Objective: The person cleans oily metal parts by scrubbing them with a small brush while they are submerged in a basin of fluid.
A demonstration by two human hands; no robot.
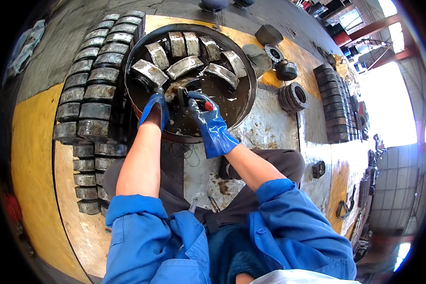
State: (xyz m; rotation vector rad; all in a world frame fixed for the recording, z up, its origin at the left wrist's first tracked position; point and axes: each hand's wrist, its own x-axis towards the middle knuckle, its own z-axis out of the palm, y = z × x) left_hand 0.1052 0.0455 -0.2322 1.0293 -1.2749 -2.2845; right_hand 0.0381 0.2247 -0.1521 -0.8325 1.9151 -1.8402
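Both my hands wear blue rubber gloves and work over a wide round basin [247,111] of dark liquid. My left hand [155,110] is closed at the edge of a wet curved metal block [176,88], steadying it near the basin's front. My right hand [208,120] is wrapped round a small tool with a red handle [208,106]. The tool's dark head [182,96] meets the block; whether it is a brush or a scraper I cannot tell. Several more curved metal blocks [184,67] lie in the basin beyond my hands, shiny and wet.
Tall rows of similar curved blocks [97,90] stand left of the basin. At right are stacked dark rings [293,97], a small black pot [286,70], a metal cylinder [268,35] and another block stack [331,104]. A hexagonal nut [318,169] lies near my right knee.
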